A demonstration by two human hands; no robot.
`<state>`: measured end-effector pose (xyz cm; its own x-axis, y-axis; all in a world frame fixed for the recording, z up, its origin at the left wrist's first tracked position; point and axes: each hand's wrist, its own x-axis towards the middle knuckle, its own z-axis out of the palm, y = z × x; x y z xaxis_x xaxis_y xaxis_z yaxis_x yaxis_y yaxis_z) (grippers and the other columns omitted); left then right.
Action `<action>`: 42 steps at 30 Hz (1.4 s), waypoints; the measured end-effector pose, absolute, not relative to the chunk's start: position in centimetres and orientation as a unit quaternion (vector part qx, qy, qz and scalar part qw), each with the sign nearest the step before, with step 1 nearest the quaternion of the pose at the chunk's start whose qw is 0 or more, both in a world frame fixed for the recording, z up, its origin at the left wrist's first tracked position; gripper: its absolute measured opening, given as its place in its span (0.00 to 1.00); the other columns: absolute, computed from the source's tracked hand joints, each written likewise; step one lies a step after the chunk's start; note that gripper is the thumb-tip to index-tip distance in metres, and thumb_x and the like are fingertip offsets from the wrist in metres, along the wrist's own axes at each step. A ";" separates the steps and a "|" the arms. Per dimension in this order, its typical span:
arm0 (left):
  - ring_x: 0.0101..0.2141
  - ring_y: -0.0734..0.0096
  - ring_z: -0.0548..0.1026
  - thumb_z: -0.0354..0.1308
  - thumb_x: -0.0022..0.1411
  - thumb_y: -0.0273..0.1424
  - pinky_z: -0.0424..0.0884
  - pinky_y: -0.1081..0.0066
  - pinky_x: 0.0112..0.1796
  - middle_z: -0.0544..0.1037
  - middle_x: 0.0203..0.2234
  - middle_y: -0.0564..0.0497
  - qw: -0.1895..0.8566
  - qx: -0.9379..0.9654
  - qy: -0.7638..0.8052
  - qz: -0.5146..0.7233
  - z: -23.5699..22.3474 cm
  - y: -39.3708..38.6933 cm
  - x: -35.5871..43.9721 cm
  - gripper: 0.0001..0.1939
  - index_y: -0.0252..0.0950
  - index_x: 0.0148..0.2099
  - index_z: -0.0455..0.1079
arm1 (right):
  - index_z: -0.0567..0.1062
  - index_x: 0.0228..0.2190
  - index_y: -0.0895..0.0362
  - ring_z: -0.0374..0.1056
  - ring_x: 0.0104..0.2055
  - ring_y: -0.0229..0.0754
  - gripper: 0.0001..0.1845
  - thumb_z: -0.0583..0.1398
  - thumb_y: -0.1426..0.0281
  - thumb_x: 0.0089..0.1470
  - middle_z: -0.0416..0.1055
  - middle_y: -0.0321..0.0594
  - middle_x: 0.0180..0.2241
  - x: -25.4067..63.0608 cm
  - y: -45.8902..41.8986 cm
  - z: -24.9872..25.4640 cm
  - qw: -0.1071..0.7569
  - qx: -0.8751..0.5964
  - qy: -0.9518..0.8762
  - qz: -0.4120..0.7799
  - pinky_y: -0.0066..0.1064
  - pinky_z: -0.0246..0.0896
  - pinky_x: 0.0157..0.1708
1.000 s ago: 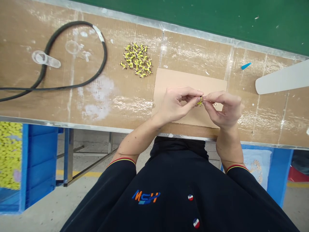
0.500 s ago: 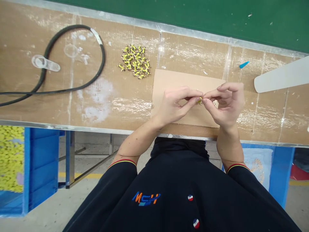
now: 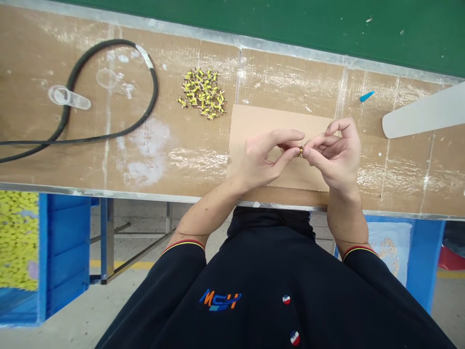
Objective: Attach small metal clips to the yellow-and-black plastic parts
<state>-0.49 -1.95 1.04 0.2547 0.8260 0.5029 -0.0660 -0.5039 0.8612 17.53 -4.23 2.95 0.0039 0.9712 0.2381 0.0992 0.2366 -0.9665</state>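
My left hand [image 3: 263, 157] and my right hand [image 3: 336, 155] meet above a flat cardboard sheet [image 3: 279, 121]. Their fingertips pinch a tiny yellow and gold component [image 3: 301, 152] from both sides, and the fingers hide most of it. Farther left on the bench, a loose pile of similar small yellow components [image 3: 202, 93] lies beyond my left hand's reach point, not touching either hand.
A black cable [image 3: 109, 127] loops around a clear plastic scoop [image 3: 69, 97] on the cardboard-covered bench. A small blue piece [image 3: 366, 96] and a white paddle-shaped blade [image 3: 425, 112] lie right. Blue crates stand below, the left one [image 3: 63, 252] holding many yellow parts.
My right hand's fingers have curled and risen toward the far side, now covering the pale bit on the cardboard. The pinch on the component stays. The view has shifted slightly.
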 end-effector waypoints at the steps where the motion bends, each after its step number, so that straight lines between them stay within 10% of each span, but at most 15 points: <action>1: 0.37 0.71 0.84 0.62 0.71 0.44 0.84 0.67 0.42 0.83 0.41 0.52 0.413 0.678 0.289 0.535 1.0 -1.9 -0.5 0.14 0.47 0.55 0.75 | 0.60 0.40 0.47 0.75 0.24 0.34 0.27 0.73 0.59 0.54 0.74 0.22 0.28 17.5 -4.2 3.0 0.535 -0.466 -0.576 0.407 0.29 0.76 0.24; 20: 0.37 0.72 0.83 0.64 0.70 0.43 0.83 0.69 0.37 0.83 0.39 0.52 0.478 0.649 0.255 0.535 1.4 -1.2 -0.6 0.10 0.49 0.50 0.80 | 0.65 0.42 0.49 0.75 0.31 0.36 0.25 0.71 0.53 0.56 0.74 0.28 0.31 17.3 -4.3 3.8 0.547 -0.421 -0.592 0.416 0.30 0.76 0.29; 42: 0.41 0.69 0.84 0.66 0.69 0.39 0.83 0.64 0.41 0.84 0.40 0.52 0.422 0.684 0.224 0.551 1.3 -1.2 -0.9 0.06 0.48 0.48 0.78 | 0.74 0.37 0.50 0.77 0.37 0.40 0.09 0.67 0.73 0.58 0.76 0.33 0.34 16.3 -4.9 4.1 0.581 -0.397 -0.654 0.278 0.33 0.75 0.31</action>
<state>-0.86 -1.22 1.27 0.2932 0.7715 0.5646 -0.1590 -0.5430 0.8245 16.35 -4.86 4.11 -0.0098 0.8421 0.5392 0.1956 0.5304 -0.8249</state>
